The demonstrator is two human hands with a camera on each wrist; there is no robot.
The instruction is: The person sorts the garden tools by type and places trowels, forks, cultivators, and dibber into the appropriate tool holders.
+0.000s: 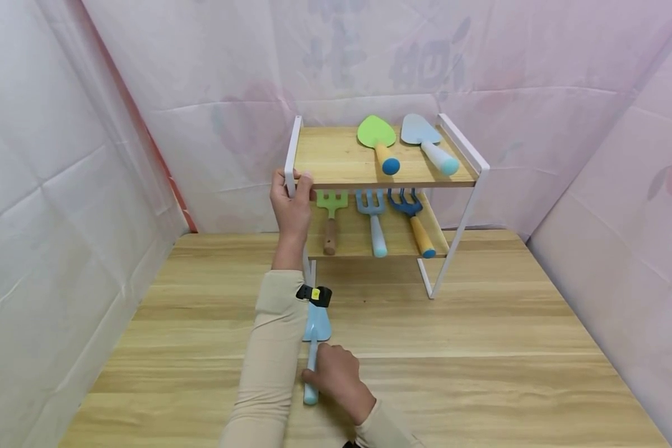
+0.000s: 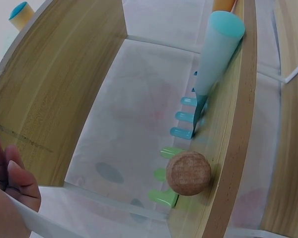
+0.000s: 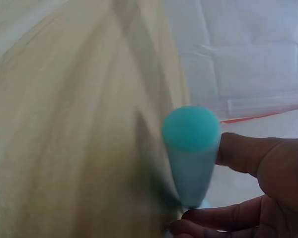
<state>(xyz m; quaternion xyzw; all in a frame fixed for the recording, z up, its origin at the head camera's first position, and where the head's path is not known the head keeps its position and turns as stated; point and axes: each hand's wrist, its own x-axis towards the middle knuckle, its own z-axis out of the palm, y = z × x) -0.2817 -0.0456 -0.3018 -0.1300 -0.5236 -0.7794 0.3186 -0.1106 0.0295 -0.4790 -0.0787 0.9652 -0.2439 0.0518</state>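
My left hand (image 1: 293, 208) grips the front left corner of a two-tier shelf rack (image 1: 325, 155), thumb over the white frame by the upper board. In the left wrist view its curled fingers (image 2: 20, 178) show beside that board. Low over the table, my right hand (image 1: 338, 375) pinches a light blue hand trowel (image 1: 317, 325) by its handle, blade pointing towards the rack. Part of the blade is hidden behind the left wrist. The right wrist view shows the handle's teal end (image 3: 191, 129) between thumb and fingers.
On the upper board lie a green trowel (image 1: 376, 132) and a pale blue trowel (image 1: 419, 129). The lower board bears a green fork (image 1: 331, 202), a light blue fork (image 1: 371, 204) and a dark blue fork (image 1: 406, 205). White curtains (image 1: 213, 137) surround the wooden table (image 1: 481, 348).
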